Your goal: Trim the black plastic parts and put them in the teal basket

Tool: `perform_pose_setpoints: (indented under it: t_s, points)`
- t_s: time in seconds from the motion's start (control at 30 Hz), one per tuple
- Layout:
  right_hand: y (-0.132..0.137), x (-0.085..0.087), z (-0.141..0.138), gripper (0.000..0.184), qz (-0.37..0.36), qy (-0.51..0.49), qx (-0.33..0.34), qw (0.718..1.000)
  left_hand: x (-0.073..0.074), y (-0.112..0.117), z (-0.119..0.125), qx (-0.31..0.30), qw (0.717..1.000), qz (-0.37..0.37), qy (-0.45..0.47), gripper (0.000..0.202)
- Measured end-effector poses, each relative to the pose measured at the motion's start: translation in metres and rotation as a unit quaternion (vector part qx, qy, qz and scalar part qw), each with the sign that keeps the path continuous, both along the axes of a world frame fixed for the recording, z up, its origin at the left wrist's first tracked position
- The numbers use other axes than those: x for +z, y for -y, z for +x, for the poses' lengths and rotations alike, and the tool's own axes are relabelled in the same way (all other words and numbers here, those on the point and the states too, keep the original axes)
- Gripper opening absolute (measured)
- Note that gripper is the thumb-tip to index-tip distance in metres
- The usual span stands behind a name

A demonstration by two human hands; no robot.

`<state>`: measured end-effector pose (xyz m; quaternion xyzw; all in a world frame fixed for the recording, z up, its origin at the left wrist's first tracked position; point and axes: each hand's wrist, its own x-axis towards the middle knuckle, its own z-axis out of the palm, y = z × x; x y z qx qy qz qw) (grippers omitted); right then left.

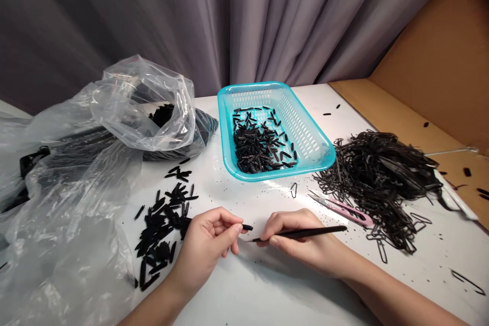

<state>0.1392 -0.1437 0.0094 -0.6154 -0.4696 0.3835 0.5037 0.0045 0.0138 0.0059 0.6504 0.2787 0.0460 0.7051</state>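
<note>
My left hand (214, 232) pinches a small black strip-shaped piece (247, 227) between thumb and forefinger, one end sticking out to the right. In my right hand (301, 239) is a slim black pointed tool (317, 232), held like a pen. Its thin tip lies just below the piece, and I cannot tell if they touch. Whether it is tweezers or a knife is unclear. Beside my left hand, a loose pile of similar black pieces (156, 229) spreads over the white table (237, 290). Beyond both hands stands a turquoise basket (277, 177) partly filled with black pieces.
At left, a clear plastic bag (148, 135) lies open with black pieces inside. To the right is a tangled heap of thin black loops and strips (382, 173). Pink-handled thread snips (344, 209) lie before it. A grey curtain (252, 20) hangs behind; brown board (431, 61) borders the right.
</note>
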Motion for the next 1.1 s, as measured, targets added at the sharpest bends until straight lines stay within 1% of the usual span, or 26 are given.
perform_pose_setpoints:
  t_s: [0.13,0.23,0.3,0.73,1.1]
  points:
    - [0.0007,-0.0007,0.0007,0.013,0.047,0.034,-0.050,0.997,0.0018,0.0012,-0.0005,0.007,1.000,-0.009,0.000,0.007]
    - [0.0021,-0.0012,0.0002,0.017,0.079,0.047,-0.054,0.994,0.0027,0.0017,-0.0001,0.005,1.000,-0.016,0.001,0.008]
    - [0.0029,-0.0012,-0.0003,0.017,0.084,0.052,-0.051,0.994,0.0028,0.0016,0.0004,0.003,1.000,-0.020,0.003,0.008]
    - [0.0021,0.0006,-0.0006,0.021,0.077,0.070,-0.022,0.994,0.0039,0.0017,0.0018,0.000,1.000,-0.017,0.000,0.007]
    - [0.0002,-0.0007,0.0010,0.015,0.031,0.046,-0.052,0.997,0.0027,0.0019,0.0011,-0.013,1.000,-0.008,0.002,0.007]
